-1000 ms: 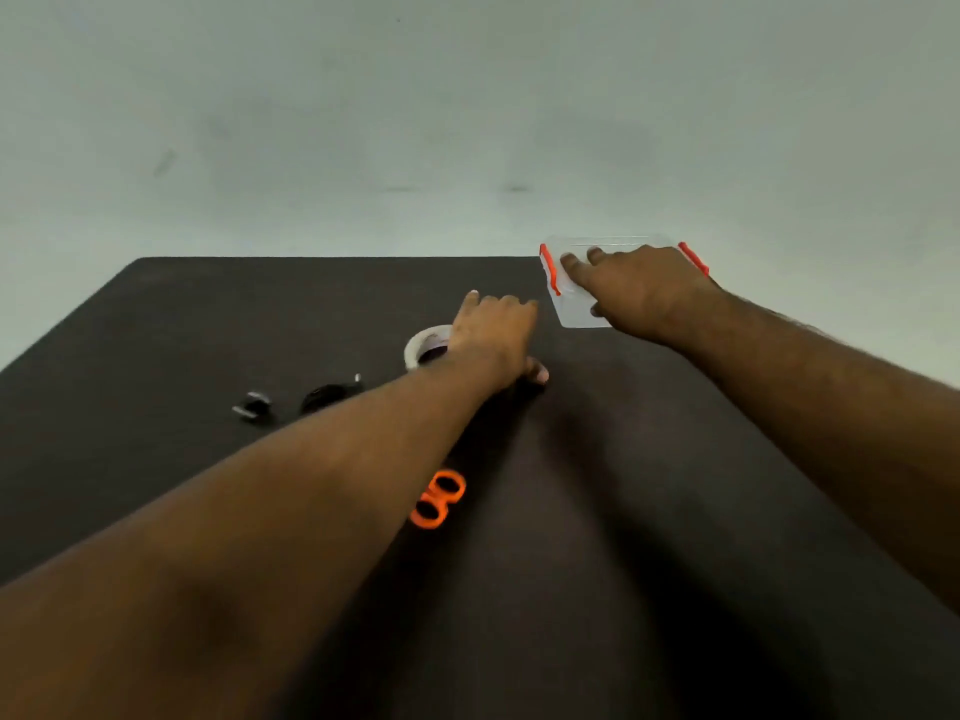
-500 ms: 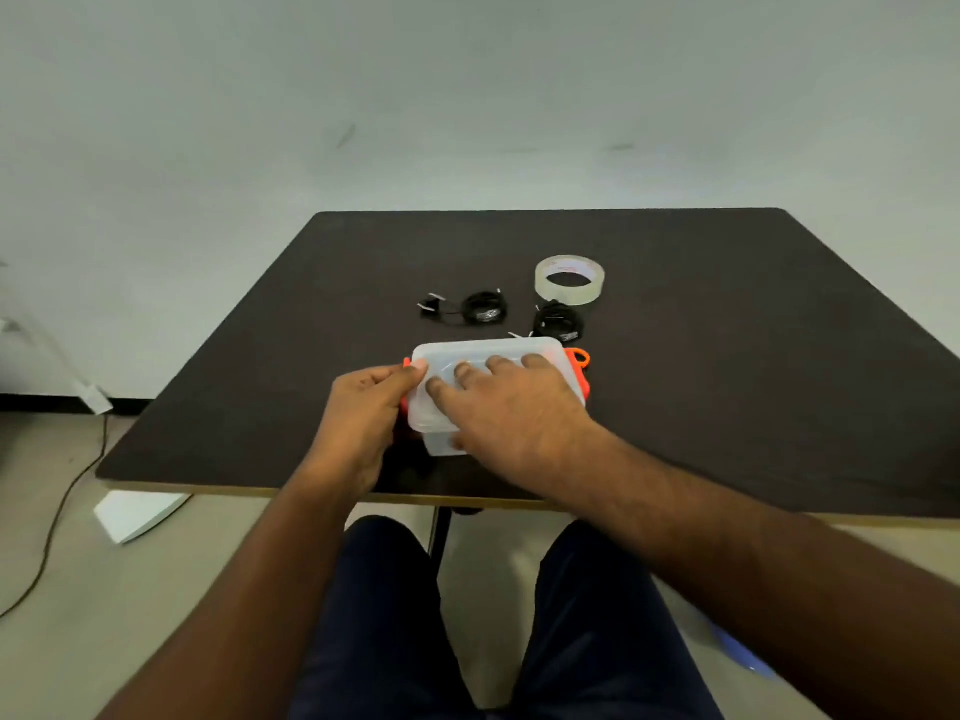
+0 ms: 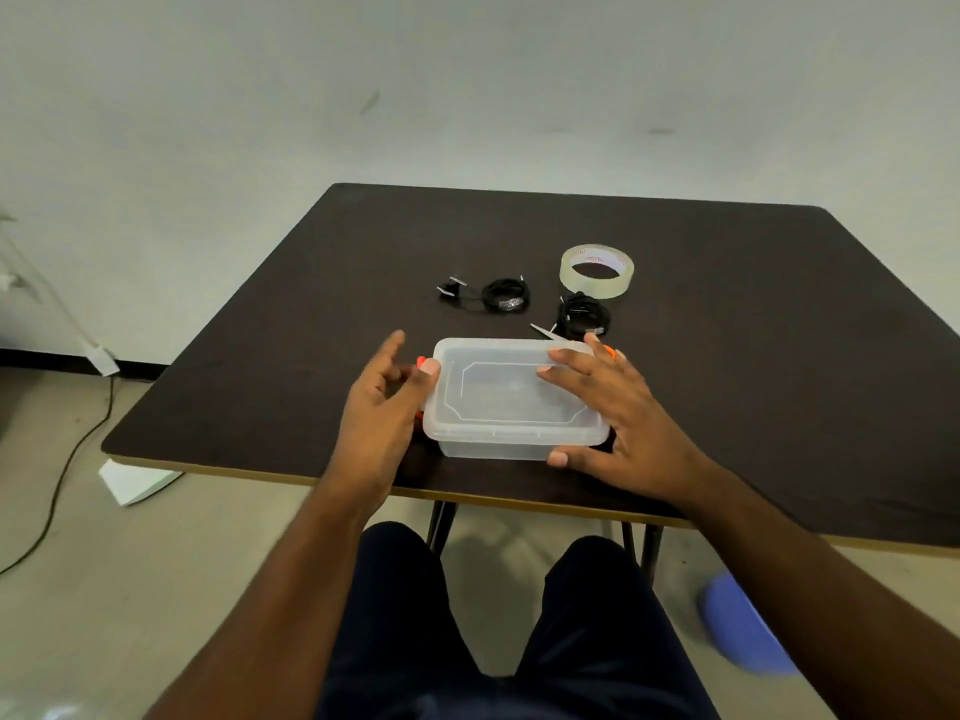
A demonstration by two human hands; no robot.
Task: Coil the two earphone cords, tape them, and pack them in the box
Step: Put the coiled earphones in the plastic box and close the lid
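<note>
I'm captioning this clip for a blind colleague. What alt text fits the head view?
A person's left hand and right hand hold a lidded clear plastic box at the near edge of a dark table. Behind the box lie two coiled black earphone cords, a roll of clear tape and partly hidden scissors.

Even, soft indoor light, moderately bright, with no glare. Faint shadows lie under the counter (image 3: 727, 356) near its front edge. Wide-angle bending curves the edges; near right corner is blurred.

Dark table (image 3: 727, 397): box (image 3: 511, 402), cords (image 3: 501, 296), tape (image 3: 597, 271).
</note>
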